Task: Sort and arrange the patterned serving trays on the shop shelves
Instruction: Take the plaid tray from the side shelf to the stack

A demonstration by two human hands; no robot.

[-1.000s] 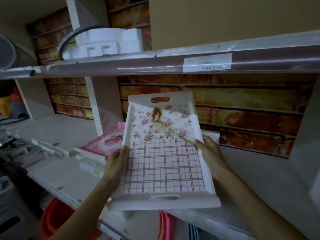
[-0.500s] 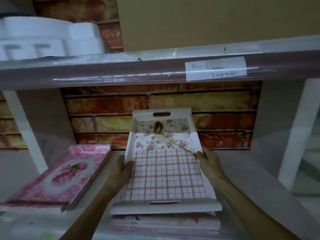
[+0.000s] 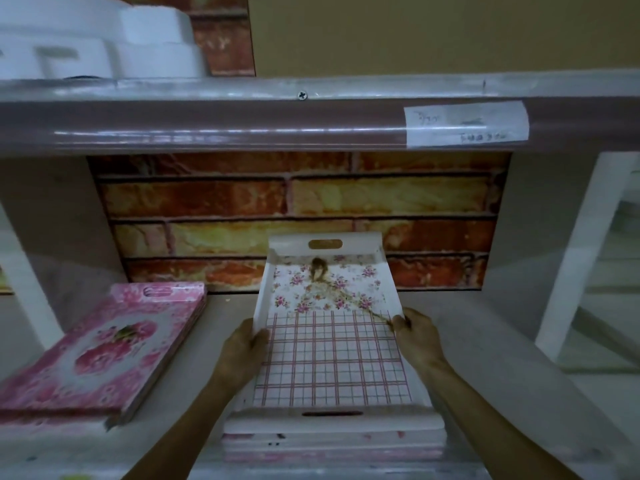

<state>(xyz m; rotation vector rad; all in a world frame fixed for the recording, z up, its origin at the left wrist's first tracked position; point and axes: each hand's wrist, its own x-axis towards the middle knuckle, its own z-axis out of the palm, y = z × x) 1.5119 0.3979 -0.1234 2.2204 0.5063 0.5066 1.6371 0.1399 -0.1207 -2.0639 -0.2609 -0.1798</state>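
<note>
A white serving tray (image 3: 329, 362) with a red grid and pink flowers sits on top of a low stack of trays (image 3: 332, 445) on the shelf (image 3: 485, 358). My left hand (image 3: 242, 351) grips its left rim and my right hand (image 3: 415, 337) grips its right rim. A second stack of pink rose-patterned trays (image 3: 104, 348) lies to the left, turned at an angle.
The upper shelf edge (image 3: 242, 126) runs across the top, with a paper label (image 3: 465, 124) taped on it and white foam blocks (image 3: 97, 43) above. A brick-pattern back wall (image 3: 294, 202) closes the bay. White uprights stand at the right (image 3: 581, 251) and far left.
Both hands carried the grid tray from in front of the shelf down onto the stack in the bay. The view swung right, so the pink stack now lies left of it.
</note>
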